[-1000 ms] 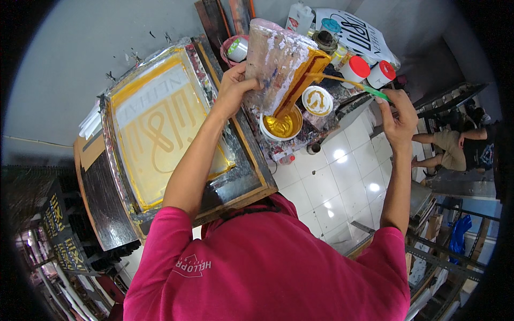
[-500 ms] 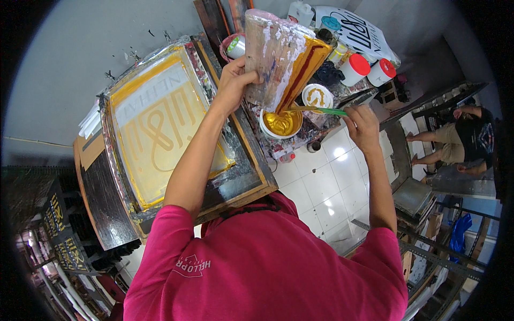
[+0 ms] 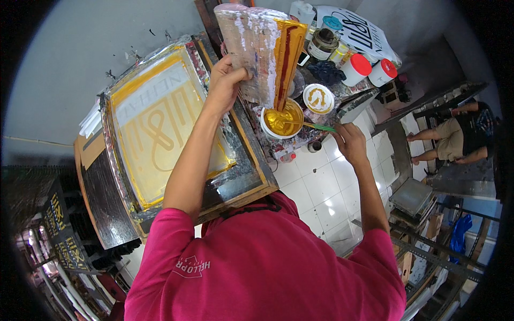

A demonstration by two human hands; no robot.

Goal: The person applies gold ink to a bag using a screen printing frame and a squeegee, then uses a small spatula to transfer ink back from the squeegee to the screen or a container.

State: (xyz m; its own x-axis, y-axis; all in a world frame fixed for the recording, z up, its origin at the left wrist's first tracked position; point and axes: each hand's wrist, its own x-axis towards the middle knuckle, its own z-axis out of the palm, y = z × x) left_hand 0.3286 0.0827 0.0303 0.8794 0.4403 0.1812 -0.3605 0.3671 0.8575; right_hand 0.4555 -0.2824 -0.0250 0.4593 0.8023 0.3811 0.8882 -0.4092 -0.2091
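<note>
My left hand (image 3: pixel 227 83) grips a wide wooden squeegee (image 3: pixel 251 51) and holds it raised on edge. Gold ink coats the squeegee's right edge, with a dark red blade strip showing through it. Its lower corner hangs over a white tub (image 3: pixel 274 137) of gold ink (image 3: pixel 279 125). My right hand (image 3: pixel 350 143) is closed around the green handle of a thin spatula (image 3: pixel 324 128); the spatula's tip reaches into the tub. Beside the tub lies a white ink-smeared lid (image 3: pixel 319 99).
To the left, a printing screen (image 3: pixel 160 123) with gold ink along its borders lies on a dark table (image 3: pixel 238 184). Red-lidded jars (image 3: pixel 354 72), a metal can (image 3: pixel 323 45) and a dark cloth (image 3: pixel 327 71) crowd the bench behind. Another person (image 3: pixel 466 134) stands far right.
The squeegee has moved left and turned more upright. My right hand has come left and slightly nearer, bringing the spatula's tip from the squeegee's edge down into the ink tub.
</note>
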